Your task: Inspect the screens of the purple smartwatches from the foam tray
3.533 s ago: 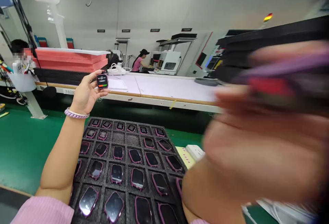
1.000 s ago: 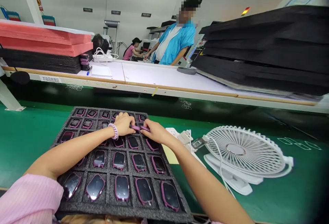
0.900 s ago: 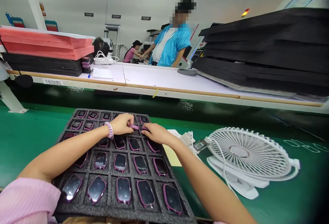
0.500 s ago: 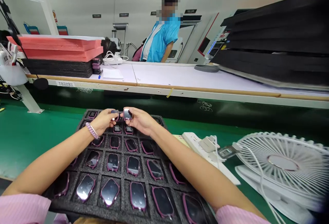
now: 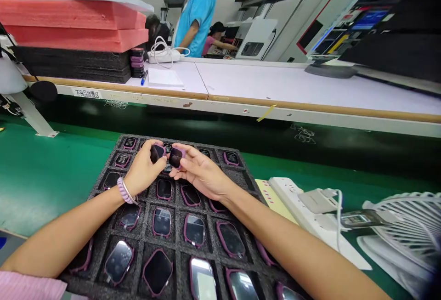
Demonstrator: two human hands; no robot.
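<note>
My left hand (image 5: 146, 166) grips a strapless smartwatch (image 5: 157, 153) with a purple case and dark screen, thumb at its lower edge. Close beside it, my right hand (image 5: 205, 173) holds a second purple smartwatch (image 5: 176, 157) between thumb and fingers, its dark screen facing me. Both are raised over the far part of a black foam tray (image 5: 178, 226). Similar purple watches sit in the tray's square compartments, among them one at the near left (image 5: 119, 262). Some far watches, such as the one at the back right (image 5: 231, 158), show lit text. My hands and forearms cover several compartments.
A white power strip (image 5: 292, 199) with plugs and a white fan (image 5: 409, 231) stand right of the tray. Behind, a raised shelf (image 5: 255, 82) carries red foam sheets (image 5: 76, 15) and a blue pen (image 5: 144, 77). A person in blue (image 5: 198, 13) stands beyond.
The view has shifted closer and turned right. Both watches remain in my hands, and their screens now look dark rather than bright with reflections. The person in blue has changed posture.
</note>
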